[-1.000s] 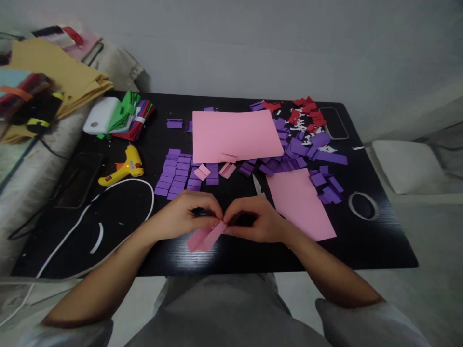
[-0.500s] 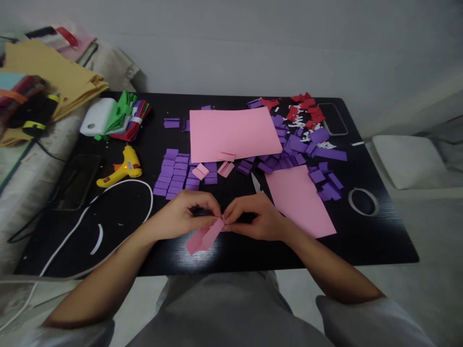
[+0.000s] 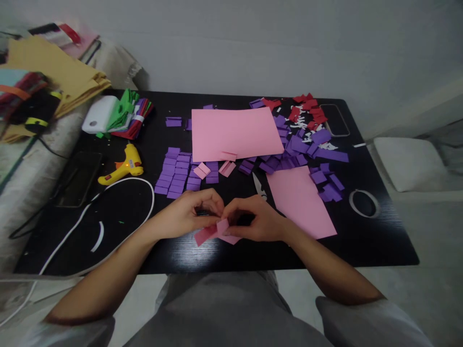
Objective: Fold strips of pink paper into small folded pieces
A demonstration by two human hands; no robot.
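Near the front edge of the black table, my left hand point(image 3: 191, 211) pinches a folded pink paper strip point(image 3: 210, 233). My right hand point(image 3: 255, 218) grips the same strip from the other side, its fingertips close to the left ones. Parts of the strip stick out below both hands. Behind them lie small folded pink pieces point(image 3: 201, 170) and a large pink sheet point(image 3: 235, 132). A second pink sheet point(image 3: 304, 202) is partly behind my right forearm. Scissors point(image 3: 259, 187) lie just behind my right hand, partly hidden.
Folded purple pieces point(image 3: 175, 173) sit in rows at centre left, with more purple point(image 3: 296, 144) and red pieces point(image 3: 307, 108) at back right. A yellow glue gun point(image 3: 126, 166), white cable point(image 3: 152, 190) and phone point(image 3: 79, 178) are left; a tape roll point(image 3: 364, 203) is right.
The pink strip has turned between my fingers, and one part now extends right beneath my right hand. More of the scissors shows. The view has shifted slightly.
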